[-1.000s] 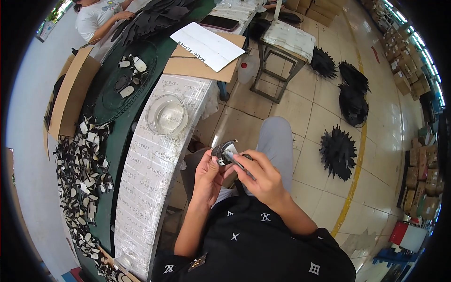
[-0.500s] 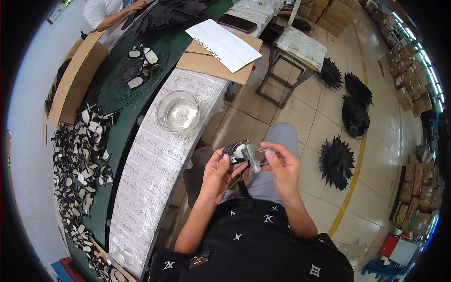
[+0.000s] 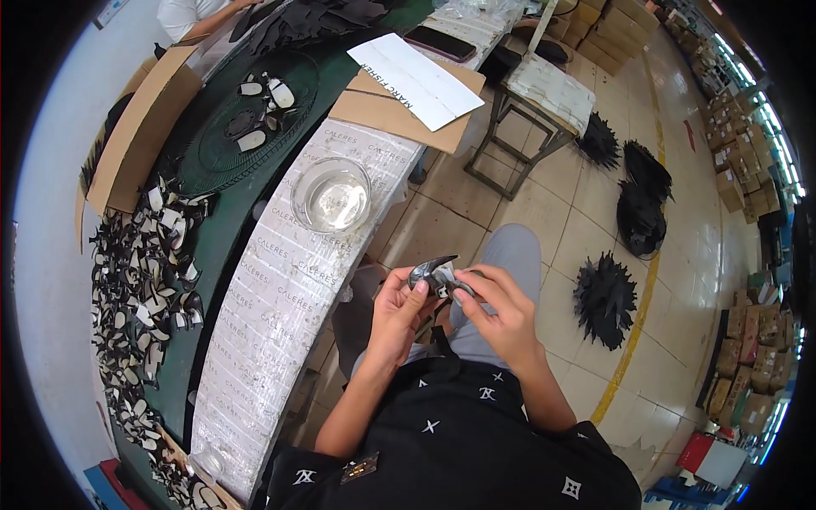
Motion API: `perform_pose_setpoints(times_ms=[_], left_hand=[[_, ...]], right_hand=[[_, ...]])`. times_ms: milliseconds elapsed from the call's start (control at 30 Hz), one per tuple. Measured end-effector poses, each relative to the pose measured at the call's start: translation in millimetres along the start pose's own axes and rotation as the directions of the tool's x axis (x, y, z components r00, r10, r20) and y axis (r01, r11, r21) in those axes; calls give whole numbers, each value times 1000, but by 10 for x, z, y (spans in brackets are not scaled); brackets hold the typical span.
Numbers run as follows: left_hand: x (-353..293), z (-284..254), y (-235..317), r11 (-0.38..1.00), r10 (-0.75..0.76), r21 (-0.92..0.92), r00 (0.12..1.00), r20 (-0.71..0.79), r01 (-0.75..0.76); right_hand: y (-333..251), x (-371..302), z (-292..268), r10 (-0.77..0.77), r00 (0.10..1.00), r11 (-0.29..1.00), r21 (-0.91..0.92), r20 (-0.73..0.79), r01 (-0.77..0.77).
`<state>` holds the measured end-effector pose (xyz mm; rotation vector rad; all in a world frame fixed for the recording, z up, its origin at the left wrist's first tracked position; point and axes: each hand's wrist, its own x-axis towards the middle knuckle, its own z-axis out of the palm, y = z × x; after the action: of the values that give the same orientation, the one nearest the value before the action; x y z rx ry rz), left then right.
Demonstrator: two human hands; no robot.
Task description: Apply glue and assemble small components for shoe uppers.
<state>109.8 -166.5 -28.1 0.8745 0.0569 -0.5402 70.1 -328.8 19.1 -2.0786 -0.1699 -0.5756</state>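
- Leather piece [image 3: 435,274], small, dark and glossy with a pale underside, pinched between both hands over the lap, just off the bench edge [image 3: 280,323]; probably kept up close for a good look at its curled tip.
- Left hand [image 3: 398,310] closed on the piece from the left, thumb pressed on top, fingers wrapped below.
- Right hand [image 3: 497,310] closed on the same piece from the right, fingertips bent in over its edge; seemingly folding or pressing that edge while the left steadies.
- Glass bowl [image 3: 331,195] of clear liquid on the paper-wrapped bench edge, near the left hand and likely set there for easy reach.
- Heap of small black-and-white cut pieces [image 3: 140,289] spread over the green table top to the far left, well apart from the hands.
- Dark round mat [image 3: 246,119] further up with a few similar pieces on it.
- Cardboard sheets [image 3: 399,106] and white paper beyond the bowl.
- Metal stool [image 3: 531,110] and black spiky bundles [image 3: 605,297] on the tiled floor to the right.
- Another person's arm [image 3: 204,13] at the top edge.
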Motion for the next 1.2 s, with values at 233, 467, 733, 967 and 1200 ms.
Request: perform_pose_setpoints(times_ms=[233, 467, 733, 967, 1200], left_hand=[[-8, 19, 3, 1000, 0, 31, 1000, 8, 0], [-26, 26, 34, 1000, -9, 13, 1000, 5, 9], [-16, -11, 84, 995, -46, -92, 999, 6, 46], [8, 23, 122, 996, -45, -84, 999, 3, 45], [9, 31, 101, 996, -78, -53, 997, 0, 77]], right_hand=[[24, -7, 15, 1, 998, 997, -75, -60, -5], [-19, -12, -60, -36, 995, 962, -272, -98, 8], [-93, 0, -157, 270, 945, 961, 118, -184, -251], [-105, -15, -63, 258, 960, 959, 146, -108, -241], [-91, -45, 60, 229, 973, 966, 129, -21, -224]])
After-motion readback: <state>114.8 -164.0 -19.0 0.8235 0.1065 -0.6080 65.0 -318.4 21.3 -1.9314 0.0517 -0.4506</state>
